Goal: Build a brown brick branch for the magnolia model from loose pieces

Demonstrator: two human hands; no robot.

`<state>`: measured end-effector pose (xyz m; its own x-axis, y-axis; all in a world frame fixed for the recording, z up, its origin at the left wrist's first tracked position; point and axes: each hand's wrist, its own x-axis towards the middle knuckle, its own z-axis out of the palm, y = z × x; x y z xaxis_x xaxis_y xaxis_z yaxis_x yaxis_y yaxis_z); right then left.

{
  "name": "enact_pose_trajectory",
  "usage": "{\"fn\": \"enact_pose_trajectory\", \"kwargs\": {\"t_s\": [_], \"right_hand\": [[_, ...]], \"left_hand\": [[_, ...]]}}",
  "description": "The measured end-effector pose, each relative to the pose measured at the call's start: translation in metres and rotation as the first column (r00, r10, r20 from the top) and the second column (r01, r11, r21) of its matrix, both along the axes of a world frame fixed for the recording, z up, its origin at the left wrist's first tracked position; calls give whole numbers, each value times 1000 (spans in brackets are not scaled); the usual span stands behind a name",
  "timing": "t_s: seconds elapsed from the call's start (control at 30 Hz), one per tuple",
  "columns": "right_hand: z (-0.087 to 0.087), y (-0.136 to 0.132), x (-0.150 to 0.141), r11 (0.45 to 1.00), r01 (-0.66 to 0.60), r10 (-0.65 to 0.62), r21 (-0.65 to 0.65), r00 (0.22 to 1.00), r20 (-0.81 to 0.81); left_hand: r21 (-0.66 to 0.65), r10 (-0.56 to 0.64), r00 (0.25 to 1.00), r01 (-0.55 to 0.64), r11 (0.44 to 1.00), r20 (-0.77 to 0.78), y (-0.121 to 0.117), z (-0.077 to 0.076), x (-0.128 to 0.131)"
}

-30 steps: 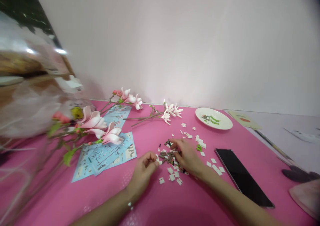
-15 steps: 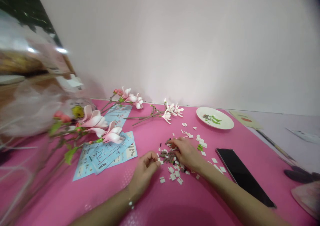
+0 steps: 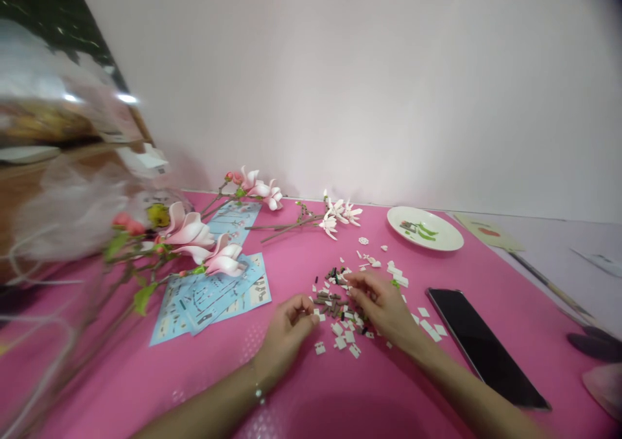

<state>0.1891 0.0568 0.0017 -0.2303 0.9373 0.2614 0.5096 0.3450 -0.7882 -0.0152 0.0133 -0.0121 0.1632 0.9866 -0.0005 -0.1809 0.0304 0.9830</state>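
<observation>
A loose pile of tiny brown, black and white building-block pieces (image 3: 334, 306) lies on the pink tabletop between my hands. At its left edge is my left hand (image 3: 287, 327), with thumb and forefinger curled close together; whatever they pinch is too small to make out. White pieces lie right by those fingertips. My right hand (image 3: 381, 303) hovers over the right side of the pile. Its forefinger and thumb are a little apart, and I see nothing held between them. White flat tiles (image 3: 350, 337) are scattered just in front of the pile.
Blue printed instruction sheets (image 3: 214, 296) lie left, partly under pink magnolia stems (image 3: 194, 232). A white-flowered stem (image 3: 333, 215) lies behind the pile. A white plate (image 3: 449, 237) holds green leaf pieces. A black phone (image 3: 486, 348) rests to the right of my right hand.
My right hand has drawn back slightly to the right, uncovering dark pieces at the back of the pile. My left hand keeps its place and curl. The view has shifted a little.
</observation>
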Motion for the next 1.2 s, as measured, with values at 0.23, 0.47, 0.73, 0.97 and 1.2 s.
{"fn": "enact_pose_trajectory", "kwargs": {"t_s": [0.23, 0.47, 0.73, 0.97, 1.2], "right_hand": [[5, -34, -6, 963, -101, -7, -250, 917, -399], [-6, -45, -8, 878, -305, -16, -369, 751, -660], [-14, -53, -6, 847, -321, -10, -423, 787, -617], [-11, -56, 0, 886, -273, 57, -375, 866, -496], [0, -58, -8, 936, -236, 118, -261, 909, -399]], "left_hand": [[-12, -80, 996, 79, 997, -42, -3, 9, 2], [-25, -163, 982, 162, 987, -96, -5, 1, 3], [9, -203, 970, 206, 978, -132, -6, -6, 4], [55, -208, 941, 230, 972, -269, -10, 2, 6], [206, -180, 887, 288, 935, -425, -14, 8, 8]]}}
